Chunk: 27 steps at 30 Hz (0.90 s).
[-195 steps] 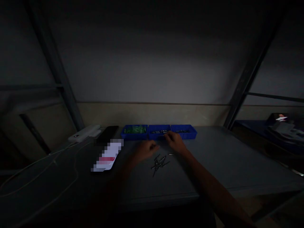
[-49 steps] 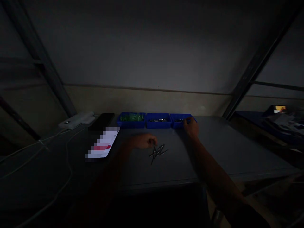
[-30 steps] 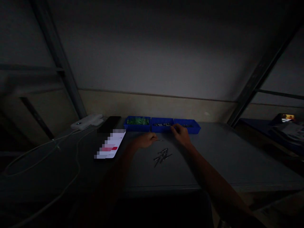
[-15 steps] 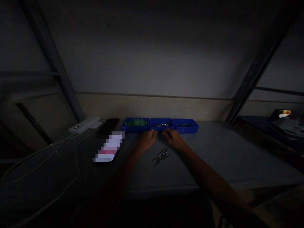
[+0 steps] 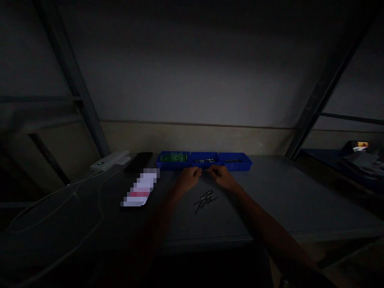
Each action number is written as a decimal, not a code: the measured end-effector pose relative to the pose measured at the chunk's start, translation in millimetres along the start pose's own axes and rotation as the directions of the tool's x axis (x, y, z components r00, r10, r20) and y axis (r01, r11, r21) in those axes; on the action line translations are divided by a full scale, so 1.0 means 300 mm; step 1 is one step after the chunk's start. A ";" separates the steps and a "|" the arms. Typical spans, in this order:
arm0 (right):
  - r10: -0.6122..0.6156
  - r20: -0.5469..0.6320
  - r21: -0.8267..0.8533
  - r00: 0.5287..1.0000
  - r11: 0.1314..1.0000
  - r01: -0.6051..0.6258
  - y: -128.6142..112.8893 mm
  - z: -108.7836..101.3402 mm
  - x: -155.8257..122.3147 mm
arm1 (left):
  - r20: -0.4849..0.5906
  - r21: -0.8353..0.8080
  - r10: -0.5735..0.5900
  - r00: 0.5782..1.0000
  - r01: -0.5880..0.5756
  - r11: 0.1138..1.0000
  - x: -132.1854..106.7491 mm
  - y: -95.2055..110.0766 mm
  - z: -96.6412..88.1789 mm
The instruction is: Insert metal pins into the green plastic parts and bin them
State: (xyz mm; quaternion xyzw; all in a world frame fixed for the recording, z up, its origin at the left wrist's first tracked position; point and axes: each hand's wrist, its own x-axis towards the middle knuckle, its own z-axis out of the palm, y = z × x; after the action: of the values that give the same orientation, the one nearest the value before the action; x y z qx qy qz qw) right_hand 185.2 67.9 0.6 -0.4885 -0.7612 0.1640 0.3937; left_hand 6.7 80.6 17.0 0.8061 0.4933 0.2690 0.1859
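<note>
The scene is dim. My left hand (image 5: 188,178) and my right hand (image 5: 222,177) meet just in front of the middle blue tray (image 5: 205,161). Both pinch the ends of a thin metal screw (image 5: 205,171) held between them. A small heap of several loose screws (image 5: 205,199) lies on the grey table (image 5: 270,200) just below my hands. The left blue tray (image 5: 174,160) holds green pieces. The right blue tray (image 5: 235,161) holds dark metal parts.
A paper card (image 5: 140,193) lies left of my hands, with a black phone (image 5: 138,162) and a white power bank (image 5: 110,160) behind it. White cables (image 5: 75,196) trail off to the left. Shelf posts stand at both sides.
My right hand came back from the right tray to the middle. My left hand lifted from the screw heap, and both hands now meet on one screw.
</note>
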 end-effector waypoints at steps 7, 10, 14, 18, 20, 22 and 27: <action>0.115 -0.221 0.065 0.968 0.993 -0.103 0.042 -0.067 0.010 | 0.177 -0.030 0.075 0.981 -0.071 0.997 -0.028 0.012 -0.032; 0.242 -0.458 0.069 0.856 0.969 -0.237 0.084 -0.124 0.012 | 0.480 -0.083 0.123 0.868 -0.095 0.992 -0.053 0.006 -0.034; 0.375 -0.593 0.053 0.712 0.901 -0.431 0.150 -0.188 0.005 | 0.562 -0.058 0.132 0.816 -0.120 0.991 -0.063 -0.001 -0.006; 0.368 -0.616 0.048 0.697 0.900 -0.433 0.166 -0.192 0.002 | 0.533 -0.036 0.117 0.838 -0.116 0.993 -0.060 0.009 0.013; 0.328 -0.598 0.036 0.731 0.922 -0.385 0.145 -0.167 0.006 | 0.486 -0.019 0.129 0.864 -0.137 0.990 -0.058 0.013 0.011; 0.286 -0.515 0.012 0.808 0.945 -0.327 0.111 -0.128 0.010 | 0.396 0.000 0.158 0.905 -0.172 0.985 -0.052 0.012 0.006; 0.108 -0.099 0.089 0.989 0.991 -0.099 0.025 -0.016 0.009 | 0.134 -0.068 0.166 0.977 -0.158 0.985 -0.026 0.002 -0.009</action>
State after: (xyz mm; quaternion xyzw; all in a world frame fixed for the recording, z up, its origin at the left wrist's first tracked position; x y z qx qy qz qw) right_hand 192.9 73.0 0.2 -0.5182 -0.7060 0.1905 0.4437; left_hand 2.5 73.4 17.4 0.8548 0.4038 0.2405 0.2202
